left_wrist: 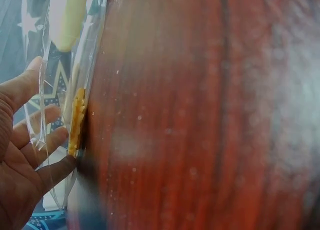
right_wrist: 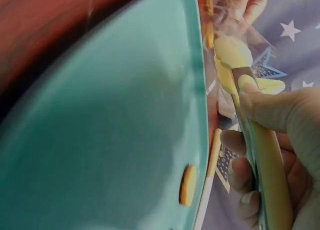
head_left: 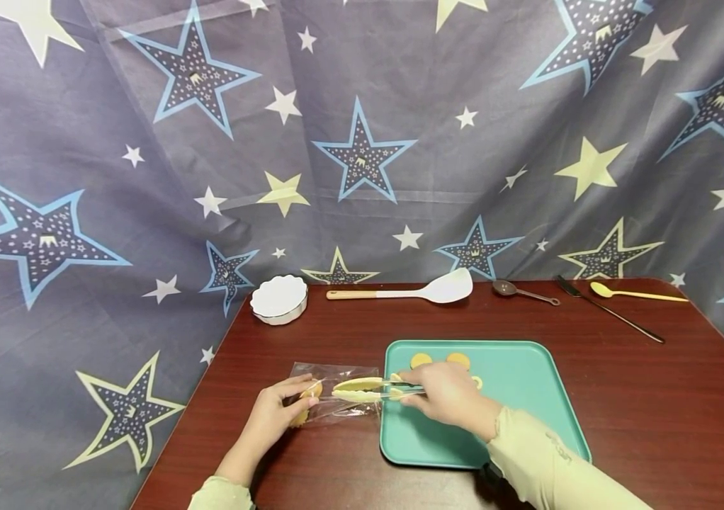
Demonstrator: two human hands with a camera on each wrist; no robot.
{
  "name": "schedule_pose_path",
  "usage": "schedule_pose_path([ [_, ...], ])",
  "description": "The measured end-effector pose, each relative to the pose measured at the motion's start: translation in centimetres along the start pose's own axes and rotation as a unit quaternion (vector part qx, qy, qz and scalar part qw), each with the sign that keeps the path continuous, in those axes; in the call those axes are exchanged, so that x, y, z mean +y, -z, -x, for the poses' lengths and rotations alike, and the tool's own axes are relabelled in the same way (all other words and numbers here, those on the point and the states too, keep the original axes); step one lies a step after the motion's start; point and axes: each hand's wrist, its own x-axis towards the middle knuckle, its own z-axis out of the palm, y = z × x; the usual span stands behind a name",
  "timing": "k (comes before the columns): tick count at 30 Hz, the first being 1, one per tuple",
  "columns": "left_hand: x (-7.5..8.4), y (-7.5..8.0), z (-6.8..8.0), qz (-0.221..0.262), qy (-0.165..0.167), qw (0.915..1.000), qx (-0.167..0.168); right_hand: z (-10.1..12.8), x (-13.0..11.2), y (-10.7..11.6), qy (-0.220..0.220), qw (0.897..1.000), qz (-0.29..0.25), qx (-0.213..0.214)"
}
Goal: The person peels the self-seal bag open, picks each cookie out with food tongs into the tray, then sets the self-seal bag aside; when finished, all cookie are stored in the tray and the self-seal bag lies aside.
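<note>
On the left of the table lies a clear plastic bag (head_left: 344, 413) with golden round biscuits (left_wrist: 77, 122) inside at its left end. My left hand (head_left: 273, 409) holds the bag at that end, thumb on one side and fingers on the other. My right hand (head_left: 454, 395) grips a pair of yellow-tipped tongs (head_left: 360, 389) by the handles, reaching leftward across the tray's left rim. The tips of the tongs overlap the bag's right part, slightly apart, with nothing visible between them. Two round biscuits (head_left: 421, 360) show on the teal tray (head_left: 515, 414), partly covered by my right hand.
Along the back of the table lie a white fluted dish (head_left: 279, 297), a white spatula (head_left: 448, 287), a brown slotted spoon (head_left: 515, 288), a dark long-handled spreader (head_left: 617, 313) and a yellow spoon (head_left: 636, 293). A star-patterned curtain (head_left: 362, 234) hangs right behind the table.
</note>
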Motion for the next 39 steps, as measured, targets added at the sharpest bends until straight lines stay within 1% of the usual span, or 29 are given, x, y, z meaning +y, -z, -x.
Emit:
schedule_pose_path([
  [10,0.2,-0.1,0.0,0.004,-0.012,0.9999,-0.004,-1.6,-2.2,-1.8,-0.031,0.999,0.02,-0.014],
  [16,0.0,-0.2,-0.2,-0.003,-0.014,0.9999,-0.003,-1.9,-2.9,-2.7,-0.053,0.998,0.031,-0.015],
  [23,0.0,-0.2,-0.2,-0.004,-0.01,0.9999,-0.002,-1.9,-3.5,-3.2,-0.068,0.997,0.035,-0.021],
  [34,0.4,-0.1,-0.1,0.001,0.003,1.0,-0.008,-2.2,-4.2,-3.6,-0.078,0.996,0.008,-0.042],
  [39,0.2,-0.1,0.0,-0.008,-0.003,1.0,-0.005,-2.3,-4.4,-3.5,-0.079,0.996,-0.004,-0.044],
])
